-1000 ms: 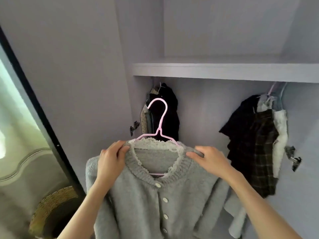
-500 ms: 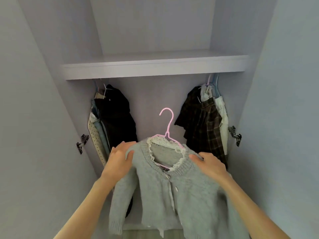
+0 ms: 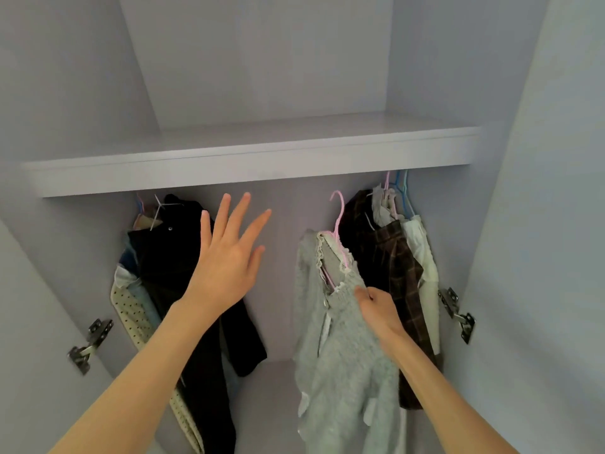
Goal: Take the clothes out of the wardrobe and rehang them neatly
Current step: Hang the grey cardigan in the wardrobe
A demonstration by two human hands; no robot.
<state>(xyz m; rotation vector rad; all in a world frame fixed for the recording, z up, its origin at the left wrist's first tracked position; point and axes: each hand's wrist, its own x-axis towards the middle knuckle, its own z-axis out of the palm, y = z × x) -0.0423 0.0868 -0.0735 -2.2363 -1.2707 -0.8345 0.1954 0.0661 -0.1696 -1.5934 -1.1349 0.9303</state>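
At the far left, a metal hinge [image 3: 90, 344] is fixed to the wardrobe's left side wall. Beside it, under the shelf [image 3: 248, 168], a bunch of clothes is hung: a cream dotted garment [image 3: 137, 319] on the outside, pale blue fabric behind it, and a black garment [image 3: 173, 257] nearest the middle.

The left hand [image 3: 229, 257] is raised in front of the black garment with its fingers straight and spread; nothing is held by it, and whether the cloth behind is touched cannot be told. A bare stretch of the back wall is seen between this hand and the grey cardigan [image 3: 340, 348].

The grey cardigan is carried on a pink hanger [image 3: 339, 224], whose hook reaches up toward the underside of the shelf; the rail itself is hidden. The cardigan hangs well to the right of the left hand, with its lace-trimmed collar tilted. Its right shoulder, just below the collar, is pinched by the right hand [image 3: 379, 311], whose fingers are curled into the knit.

Just behind the cardigan and the right hand, a dark plaid garment [image 3: 393, 257] is hung, with a white garment [image 3: 425, 257] beside it on blue hangers [image 3: 404, 191]. A second hinge [image 3: 458, 314] is mounted on the right wall.
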